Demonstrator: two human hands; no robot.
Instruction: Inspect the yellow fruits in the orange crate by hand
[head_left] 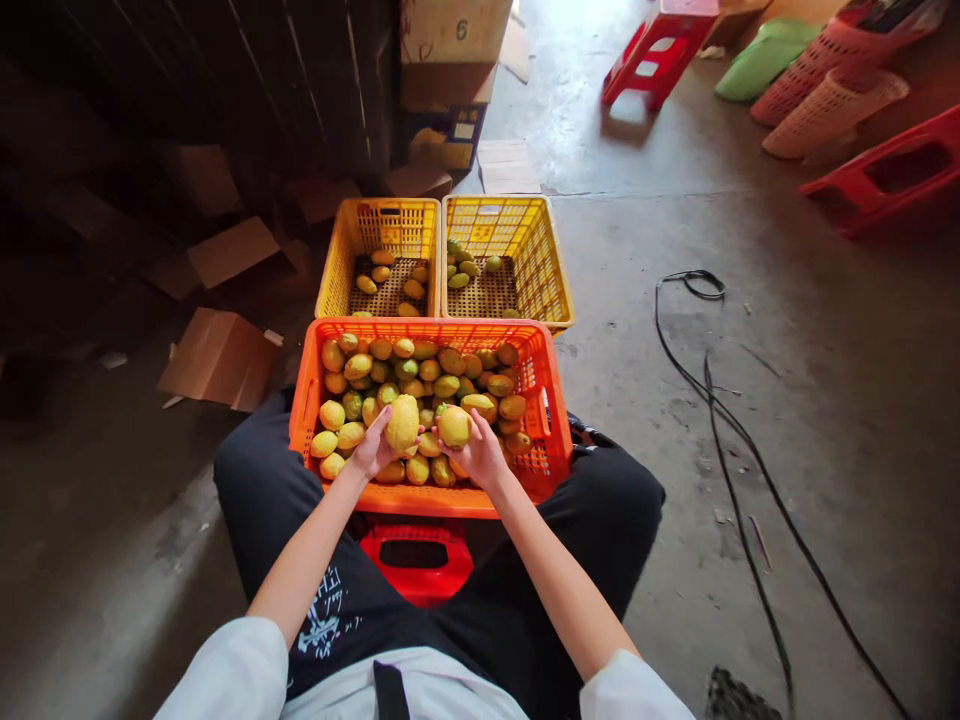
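An orange plastic crate (556, 440) in front of me holds many oval yellow and greenish fruits (358, 367). Above it, my left hand (375, 448) grips a large yellow lemon-like fruit (403, 422) from its left side. My right hand (484, 452) has its fingers around a rounder yellow fruit (454, 427) with a green patch at the top. The two held fruits are side by side, a small gap apart. Just past the orange crate stand two yellow crates: the left crate (330, 265) and the right crate (553, 270), each with several fruits at the bottom.
A red stool (442, 585) is between my legs under the orange crate. Cardboard pieces (221, 355) lie at the left; stacked boxes (454, 85) stand behind the crates. At the right are a black cable (739, 425), another red stool (660, 50) and pink baskets (832, 110).
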